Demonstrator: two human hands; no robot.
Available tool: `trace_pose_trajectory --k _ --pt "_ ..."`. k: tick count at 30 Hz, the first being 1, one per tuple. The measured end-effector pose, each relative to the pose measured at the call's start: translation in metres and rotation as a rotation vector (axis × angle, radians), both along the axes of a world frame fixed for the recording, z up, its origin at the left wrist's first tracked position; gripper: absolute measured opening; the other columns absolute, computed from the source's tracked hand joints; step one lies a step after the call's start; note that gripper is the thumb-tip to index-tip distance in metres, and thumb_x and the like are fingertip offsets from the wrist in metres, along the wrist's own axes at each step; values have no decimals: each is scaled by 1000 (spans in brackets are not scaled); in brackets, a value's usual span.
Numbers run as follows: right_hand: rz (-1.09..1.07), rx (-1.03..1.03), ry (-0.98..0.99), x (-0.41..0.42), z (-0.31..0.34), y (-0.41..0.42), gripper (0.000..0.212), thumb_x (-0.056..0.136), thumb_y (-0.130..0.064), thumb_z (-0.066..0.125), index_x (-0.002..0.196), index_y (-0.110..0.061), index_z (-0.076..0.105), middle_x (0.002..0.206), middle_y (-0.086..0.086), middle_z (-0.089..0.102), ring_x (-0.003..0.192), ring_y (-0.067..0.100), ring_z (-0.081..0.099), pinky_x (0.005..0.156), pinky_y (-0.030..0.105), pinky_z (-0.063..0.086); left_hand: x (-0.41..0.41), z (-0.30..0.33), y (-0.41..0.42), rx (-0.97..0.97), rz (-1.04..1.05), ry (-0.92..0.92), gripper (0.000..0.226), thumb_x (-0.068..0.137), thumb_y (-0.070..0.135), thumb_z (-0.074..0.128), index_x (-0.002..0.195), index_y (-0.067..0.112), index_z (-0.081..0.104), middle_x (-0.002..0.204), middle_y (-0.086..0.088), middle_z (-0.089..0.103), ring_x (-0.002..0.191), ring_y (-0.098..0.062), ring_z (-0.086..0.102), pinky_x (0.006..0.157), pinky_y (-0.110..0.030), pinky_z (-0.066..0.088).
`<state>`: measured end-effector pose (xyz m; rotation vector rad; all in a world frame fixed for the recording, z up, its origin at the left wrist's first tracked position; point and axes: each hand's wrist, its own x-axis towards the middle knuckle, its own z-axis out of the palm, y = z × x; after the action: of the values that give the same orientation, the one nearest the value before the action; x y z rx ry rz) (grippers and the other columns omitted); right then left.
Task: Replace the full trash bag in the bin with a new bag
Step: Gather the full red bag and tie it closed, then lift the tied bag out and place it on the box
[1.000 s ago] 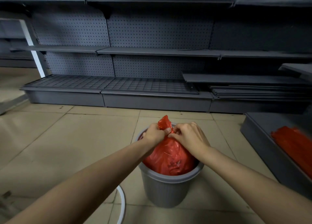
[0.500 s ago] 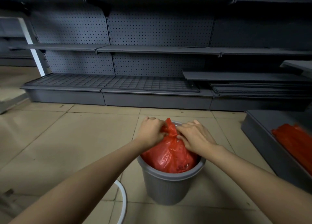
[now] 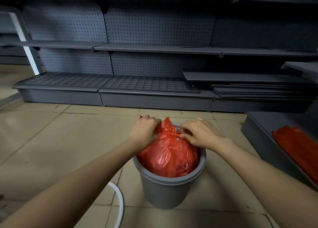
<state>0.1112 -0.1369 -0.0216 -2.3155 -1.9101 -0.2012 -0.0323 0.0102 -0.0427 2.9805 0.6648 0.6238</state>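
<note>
A grey ribbed bin (image 3: pixel 167 191) is seen standing on the tiled floor (image 3: pixel 51 141) in the lower centre of the frame. It is filled by a red trash bag (image 3: pixel 169 155), which bulges above the rim and is gathered into a twisted neck at its top. The neck is flanked by both hands. The left hand (image 3: pixel 145 133) is curled into a fist at the left of the neck, and a fold of the red plastic is gripped in it. The right hand (image 3: pixel 201 135) is laid over the bag's upper right side, with its fingers bent and a strand of the plastic pinched at the knot between thumb and fingertips. Both forearms are stretched in from the bottom corners of the frame.

Near the right edge of the frame, a stack of red folded bags (image 3: pixel 299 152) is seen lying on a low dark grey shelf base (image 3: pixel 258 138), well apart from the bin. Dark grey shop shelving (image 3: pixel 154 47) with perforated back panels is spread across the upper half of the frame, and loose shelf boards (image 3: pixel 258 90) are stacked on its lowest level at the right. A curved white strip (image 3: pixel 120 205) is seen on the floor just left of the bin.
</note>
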Motion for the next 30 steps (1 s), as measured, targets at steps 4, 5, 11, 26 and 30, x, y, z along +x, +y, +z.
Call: trace_pose_trajectory --k 4,5,11,26,30 --pt "-101 32 63 -3 3 5 19 83 -48 61 85 -30 62 91 -11 68 88 14 61 74 27 40 -7 -1 -3 -35 -24 -23 18 82 26 56 98 18 60 96 -4 65 95 -26 55 82 -35 34" --pt "-128 40 88 -4 1 6 19 82 -49 62 86 -30 64 91 -11 69 88 13 62 72 25 39 -9 -1 -3 -33 -25 -3 19 83 26 55 99 18 60 96 -4 65 95 -26 55 83 -34 35" --pt "-171 21 153 -8 19 27 14 81 -41 63 87 -30 68 90 -13 70 92 11 63 72 21 33 -12 17 16 2 -50 34 26 77 36 50 93 21 63 88 0 68 88 -24 58 78 -33 39" --pt "-156 -196 266 -9 293 83 12 76 -35 63 81 -29 72 87 -12 73 90 10 65 85 26 39 -15 289 50 -126 -19 161 19 79 30 55 94 20 61 88 0 66 91 -24 58 73 -31 40" --pt "-174 -152 289 -13 417 83 12 77 -32 61 79 -27 72 86 -11 74 92 10 66 93 31 39 -12 417 55 -138 -40 109 18 76 27 58 90 17 63 85 -2 67 86 -27 60 75 -35 44"
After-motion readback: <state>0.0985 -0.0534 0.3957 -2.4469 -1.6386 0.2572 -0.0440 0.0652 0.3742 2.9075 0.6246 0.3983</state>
